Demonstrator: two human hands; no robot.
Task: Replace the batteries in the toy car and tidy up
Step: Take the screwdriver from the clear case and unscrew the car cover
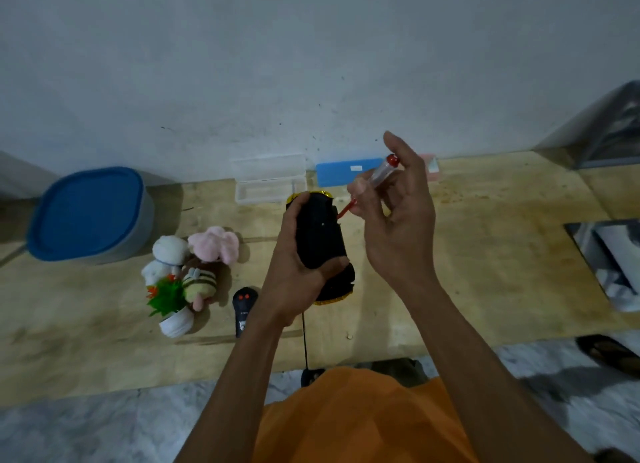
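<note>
The wooden bench (485,254) runs along a pale wall (242,64). At its left end stands a round tub with a blue lid (88,213). Against the wall lie a clear plastic case (268,178), open, and just right of it a flat blue box (341,173); a pink box (431,166) shows partly behind the right hand. Left of centre sits a cluster of small plush toys (194,261) with a little green plant in a white pot (171,306) at its near edge.

The toy car (320,244) is held above the middle of the bench, turned over so its black underside faces up, with yellow trim showing at both ends. The left hand (294,272) grips it from the left, its fingers wrapped round the body and the thumb pressed on the underside. The right hand (398,227) pinches a screwdriver (377,178) with a clear handle, red cap and red shaft; its tip points down at the far right edge of the car's underside. A black remote with red buttons (244,306) lies on the bench below the left wrist.
</note>
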